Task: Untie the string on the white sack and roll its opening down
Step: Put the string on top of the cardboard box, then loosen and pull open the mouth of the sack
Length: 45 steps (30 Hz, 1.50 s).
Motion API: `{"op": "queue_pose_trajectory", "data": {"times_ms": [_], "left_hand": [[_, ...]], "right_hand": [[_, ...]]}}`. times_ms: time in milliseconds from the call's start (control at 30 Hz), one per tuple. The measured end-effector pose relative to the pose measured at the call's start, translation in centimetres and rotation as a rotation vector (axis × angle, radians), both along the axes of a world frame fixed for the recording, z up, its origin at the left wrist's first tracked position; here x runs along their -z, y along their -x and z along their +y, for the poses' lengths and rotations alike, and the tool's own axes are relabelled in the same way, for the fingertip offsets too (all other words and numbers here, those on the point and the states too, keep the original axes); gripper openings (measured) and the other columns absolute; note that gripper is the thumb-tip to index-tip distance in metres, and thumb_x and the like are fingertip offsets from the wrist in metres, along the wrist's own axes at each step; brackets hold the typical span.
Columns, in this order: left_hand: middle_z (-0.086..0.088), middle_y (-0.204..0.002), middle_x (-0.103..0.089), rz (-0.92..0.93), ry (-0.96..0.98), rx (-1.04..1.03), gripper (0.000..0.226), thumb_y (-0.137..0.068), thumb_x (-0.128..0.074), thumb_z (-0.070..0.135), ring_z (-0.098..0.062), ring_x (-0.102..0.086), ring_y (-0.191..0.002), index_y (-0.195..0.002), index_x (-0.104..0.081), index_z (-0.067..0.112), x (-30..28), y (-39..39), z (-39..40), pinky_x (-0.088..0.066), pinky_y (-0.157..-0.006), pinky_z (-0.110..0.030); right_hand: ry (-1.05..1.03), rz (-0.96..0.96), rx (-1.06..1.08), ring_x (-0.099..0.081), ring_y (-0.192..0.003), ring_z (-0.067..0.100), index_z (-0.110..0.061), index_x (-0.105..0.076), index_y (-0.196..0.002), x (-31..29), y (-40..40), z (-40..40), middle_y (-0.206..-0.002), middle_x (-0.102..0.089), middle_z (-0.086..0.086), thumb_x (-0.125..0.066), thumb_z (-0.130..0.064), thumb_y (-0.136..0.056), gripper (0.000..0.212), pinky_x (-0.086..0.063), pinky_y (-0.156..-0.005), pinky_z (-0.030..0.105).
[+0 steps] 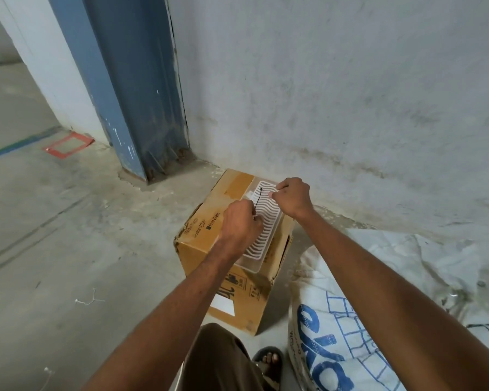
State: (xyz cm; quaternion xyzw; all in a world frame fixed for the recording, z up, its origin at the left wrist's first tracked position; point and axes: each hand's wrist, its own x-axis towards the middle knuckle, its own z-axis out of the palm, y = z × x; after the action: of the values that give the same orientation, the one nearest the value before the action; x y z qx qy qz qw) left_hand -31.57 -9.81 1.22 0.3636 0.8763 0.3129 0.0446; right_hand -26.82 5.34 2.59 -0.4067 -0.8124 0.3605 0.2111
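I see the white sack (336, 328) w/ blue print slumped at lower right of frame, just beside a cardboard box (232, 277) at centre. White slotted tray (266, 221) sits on box top. Above it, left hand (242, 224) is pinched closed on a thin dark string (259, 200); right hand (292, 197) fisted, can't tell if it holds the string.

Soft, even, cool daylight, moderately bright, with no visible source. Only faint shadows on the concrete floor (68, 221) beside the cardboard box (226, 277). No glare. Strong wide-angle bending toward the edges, curving the blue pillar (124, 94). Mostly sharp, slightly soft on both forearms near the bottom edge.
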Motion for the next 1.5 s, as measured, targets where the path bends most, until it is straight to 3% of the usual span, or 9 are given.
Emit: {"op": "queue_pose_trajectory", "data": {"times_ms": [200, 333, 567, 867, 1000, 1133, 1333, 1500], "left_hand": [[-0.002, -0.100, -0.069, 0.047, -0.054, 0.021, 0.017, -0.089, -0.070, 0.017, -0.017, -0.060, -0.089, -0.106, -0.070, 0.011, -2.8, -3.0, -0.7, -0.056, -0.079, -0.035], [-0.003, -0.096, -0.072, 0.049, -0.129, 0.080, 0.018, -0.085, -0.067, 0.016, -0.017, -0.062, -0.084, -0.101, -0.072, 0.009, -4.4, -7.6, -0.9, -0.053, -0.074, -0.032], [-0.002, -0.089, -0.073, -0.042, -0.133, 0.286, 0.017, -0.086, -0.068, 0.024, -0.019, -0.067, -0.080, -0.096, -0.071, 0.012, -2.8, -19.3, 1.1, -0.056, -0.071, -0.032], [-0.003, -0.084, -0.072, -0.102, 0.033, 0.532, 0.011, -0.082, -0.066, 0.021, -0.021, -0.067, -0.080, -0.089, -0.068, 0.012, 2.3, -29.9, 3.9, -0.052, -0.070, -0.031], [-0.002, -0.083, -0.072, -0.134, 0.059, 0.592, 0.013, -0.083, -0.068, 0.021, -0.019, -0.067, -0.079, -0.091, -0.070, 0.011, 4.6, -31.2, 5.6, -0.054, -0.072, -0.030], [0.002, -0.081, -0.068, -0.176, 0.050, 0.586, 0.012, -0.085, -0.069, 0.022, -0.014, -0.062, -0.076, -0.092, -0.068, 0.012, 6.6, -31.3, 7.6, -0.042, -0.062, -0.015], [-0.001, -0.088, -0.070, -0.121, 0.032, 0.658, 0.019, -0.084, -0.070, 0.028, -0.017, -0.066, -0.083, -0.098, -0.068, 0.014, 7.3, -31.1, 12.2, -0.053, -0.075, -0.031], [-0.005, -0.090, -0.069, -0.100, 0.077, 0.622, 0.024, -0.083, -0.070, 0.029, -0.022, -0.064, -0.088, -0.097, -0.066, 0.010, 7.5, -30.6, 15.2, -0.052, -0.078, -0.036]], "right_hand": [[-0.109, 0.006, -0.083, -0.068, -0.088, 0.022, -0.003, -0.070, -0.107, -1.7, -4.7, -1.6, -0.097, -0.072, 0.012, -0.077, -0.015, -0.085, 0.026, -0.053, -0.078, 0.027], [-0.186, 0.010, -0.088, -0.068, -0.087, 0.021, -0.004, -0.069, -0.104, -2.5, -10.6, -2.8, -0.093, -0.070, 0.008, -0.073, -0.008, -0.086, 0.019, -0.047, -0.068, 0.019], [-0.235, 0.037, 0.055, -0.064, -0.077, 0.019, -0.009, -0.070, -0.097, -0.2, -24.7, -3.8, -0.087, -0.070, 0.005, -0.078, -0.014, -0.083, 0.016, -0.054, -0.076, 0.033], [-0.211, -0.063, 0.220, -0.066, -0.086, 0.025, -0.006, -0.068, -0.098, 4.6, -41.3, -2.9, -0.088, -0.067, 0.008, -0.072, -0.011, -0.085, 0.014, -0.051, -0.078, 0.033], [-0.213, -0.058, 0.263, -0.065, -0.081, 0.022, -0.006, -0.068, -0.099, 7.5, -43.7, -2.2, -0.089, -0.066, 0.007, -0.071, -0.011, -0.087, 0.014, -0.052, -0.079, 0.033], [-0.192, -0.061, 0.263, -0.060, -0.079, 0.015, -0.007, -0.067, -0.102, 10.0, -44.7, -1.7, -0.089, -0.060, -0.001, -0.072, -0.010, -0.087, 0.016, -0.052, -0.079, 0.030], [-0.123, -0.053, 0.328, -0.062, -0.079, 0.012, -0.013, -0.070, -0.086, 10.7, -43.8, 1.6, -0.085, -0.066, -0.003, -0.075, -0.017, -0.085, 0.006, -0.055, -0.080, 0.038], [-0.187, -0.077, 0.459, -0.061, -0.083, 0.019, -0.018, -0.061, -0.094, 10.9, -43.0, 2.9, -0.095, -0.059, 0.000, -0.072, -0.024, -0.087, 0.015, -0.054, -0.072, 0.040]]}}
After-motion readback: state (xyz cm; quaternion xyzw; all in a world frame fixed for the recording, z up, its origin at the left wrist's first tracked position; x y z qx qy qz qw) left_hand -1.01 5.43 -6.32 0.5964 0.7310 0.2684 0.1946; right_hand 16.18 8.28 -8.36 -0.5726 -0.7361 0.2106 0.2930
